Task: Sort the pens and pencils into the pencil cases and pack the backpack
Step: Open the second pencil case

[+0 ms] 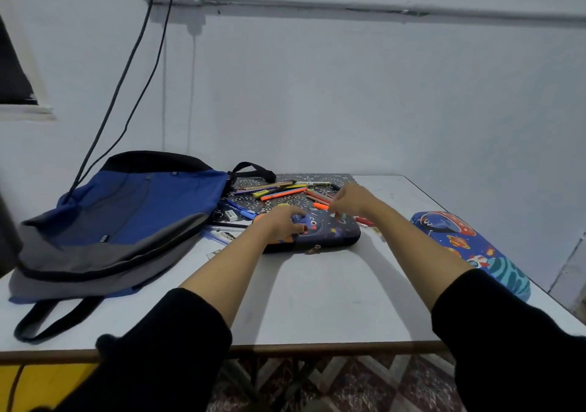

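Observation:
A dark space-print pencil case (329,232) lies shut in the middle of the white table (317,300). My left hand (279,221) grips its left end, thumb on the near side. My right hand (350,200) hovers at its far right corner with fingers curled downward; what they touch is unclear. Behind the case, several pens, pencils and highlighters (282,191) lie scattered on a patterned mat (339,178). A blue and grey backpack (120,224) lies flat on the left. A second, blue space-print pencil case (469,246) lies at the right edge.
A sharpener (231,215), blue pens (242,210) and small packets (222,235) lie between the backpack and the dark case. Two black cables (126,94) hang from wall sockets down to the backpack. The wall stands right behind the table.

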